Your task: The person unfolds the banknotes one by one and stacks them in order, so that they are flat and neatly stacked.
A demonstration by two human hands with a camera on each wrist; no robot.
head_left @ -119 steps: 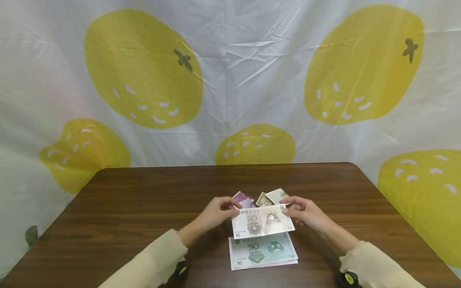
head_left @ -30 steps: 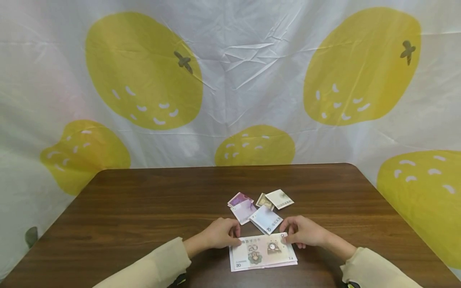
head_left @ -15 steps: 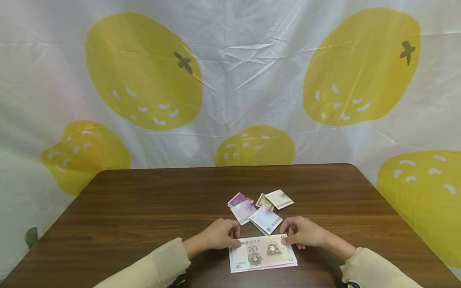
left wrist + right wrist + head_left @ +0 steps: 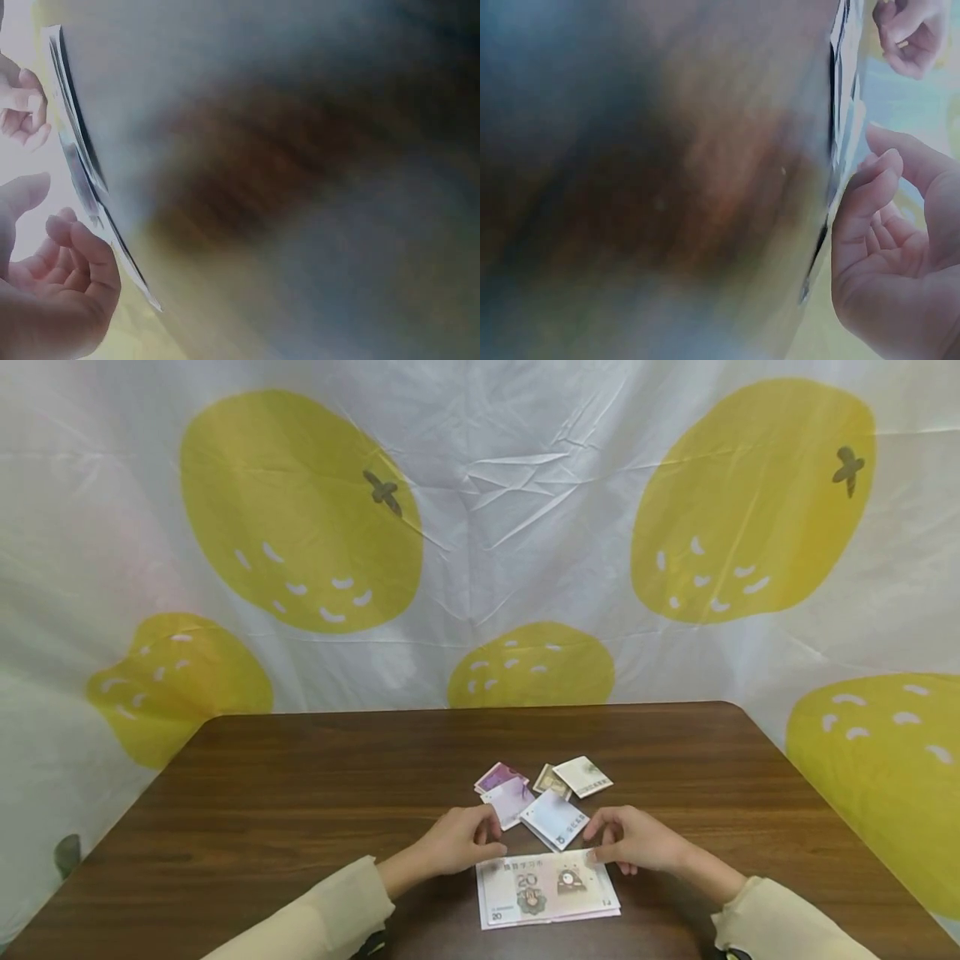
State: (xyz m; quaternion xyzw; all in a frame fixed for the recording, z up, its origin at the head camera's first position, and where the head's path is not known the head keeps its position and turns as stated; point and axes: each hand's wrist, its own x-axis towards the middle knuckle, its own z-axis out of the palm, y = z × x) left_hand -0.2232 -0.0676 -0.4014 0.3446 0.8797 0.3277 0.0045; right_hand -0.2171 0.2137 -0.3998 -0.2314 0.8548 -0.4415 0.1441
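Observation:
A banknote printed with 20 [image 4: 547, 889] lies flat on top of a small stack near the table's front, pale edges of other notes showing beneath it. My left hand [image 4: 453, 843] hovers at the stack's far left corner, thumb and fingers apart. At the far right corner is my right hand [image 4: 637, 843], its thumb tip over the note's edge. Both wrist views show the fingers loosely bent with nothing between them. Just beyond the stack lies a folded bluish note [image 4: 555, 818]. Left of that, a folded lilac note [image 4: 507, 802] overlaps a magenta note [image 4: 501, 774].
Farther back, a folded whitish note [image 4: 583, 777] partly covers a brownish one [image 4: 550, 780]. All of them lie on a dark wood-grain table [image 4: 300, 793]. A white curtain with yellow fruit shapes [image 4: 465, 543] hangs behind its far edge.
Both hands have brought the 20 note down toward me onto the 50 note, hiding it. Since half a second ago, the left hand has lifted slightly and its thumb has come off the note.

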